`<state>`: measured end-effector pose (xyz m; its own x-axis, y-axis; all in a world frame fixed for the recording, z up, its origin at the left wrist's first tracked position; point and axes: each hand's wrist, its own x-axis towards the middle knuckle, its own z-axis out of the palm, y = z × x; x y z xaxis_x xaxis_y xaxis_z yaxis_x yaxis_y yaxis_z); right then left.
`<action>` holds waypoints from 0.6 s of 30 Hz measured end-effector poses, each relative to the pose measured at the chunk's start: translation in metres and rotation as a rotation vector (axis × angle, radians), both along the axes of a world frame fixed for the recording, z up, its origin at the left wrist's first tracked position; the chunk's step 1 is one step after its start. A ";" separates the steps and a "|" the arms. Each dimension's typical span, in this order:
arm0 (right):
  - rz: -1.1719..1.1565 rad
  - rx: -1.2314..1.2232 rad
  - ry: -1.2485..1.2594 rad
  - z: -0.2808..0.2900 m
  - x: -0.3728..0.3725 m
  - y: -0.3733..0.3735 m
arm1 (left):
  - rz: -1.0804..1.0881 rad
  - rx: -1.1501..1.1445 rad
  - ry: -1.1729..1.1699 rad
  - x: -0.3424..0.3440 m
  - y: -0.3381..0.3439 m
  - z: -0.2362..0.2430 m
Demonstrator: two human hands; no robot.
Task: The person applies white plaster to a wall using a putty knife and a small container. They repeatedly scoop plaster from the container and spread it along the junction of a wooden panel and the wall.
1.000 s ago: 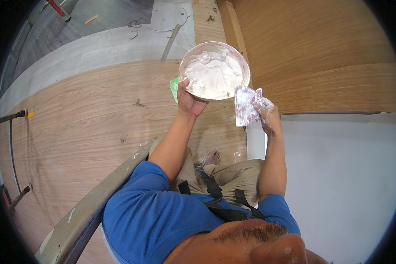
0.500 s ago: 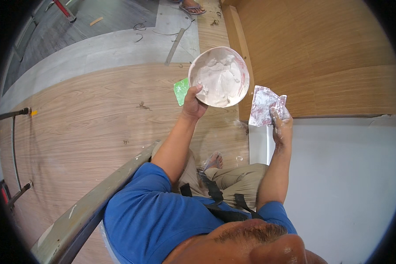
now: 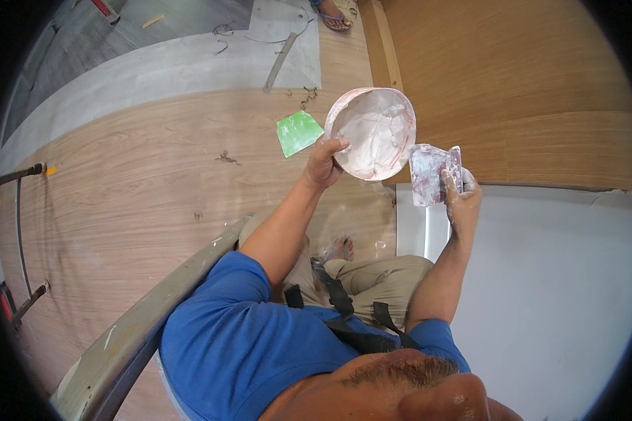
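My left hand (image 3: pixel 324 163) grips the near-left rim of a round bowl (image 3: pixel 335 116), its thumb over the edge. Thick whitish-pink putty (image 3: pixel 376 133) fills much of the bowl. My right hand (image 3: pixel 462 200) is closed round flat, putty-smeared spreaders (image 3: pixel 428 175), at least two of them overlapping. They stand upright just right of the bowl's near-right rim. A green flat sheet (image 3: pixel 300 133) with white smears appears to lie on the floor, left of the bowl.
Wood panelling (image 3: pixel 484 84) rises at the far right, above a pale grey surface (image 3: pixel 541 266). A metal rail (image 3: pixel 144 316) runs along my left side. On the wood-look floor (image 3: pixel 140 189) lie a metal strip (image 3: pixel 279 62) and scraps. Another person's sandalled foot (image 3: pixel 335 17) is at the top.
My left hand has carried the bowl to the right and slightly nearer, showing more of the green sheet. The spreaders have shifted a little right and nearer. The other person's foot has moved right.
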<state>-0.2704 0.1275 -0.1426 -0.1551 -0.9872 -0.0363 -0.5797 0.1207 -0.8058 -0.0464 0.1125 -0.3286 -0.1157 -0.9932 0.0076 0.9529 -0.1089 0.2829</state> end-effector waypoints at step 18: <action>-0.019 -0.028 -0.065 0.002 0.001 -0.001 | -0.057 0.029 0.113 -0.008 0.005 0.002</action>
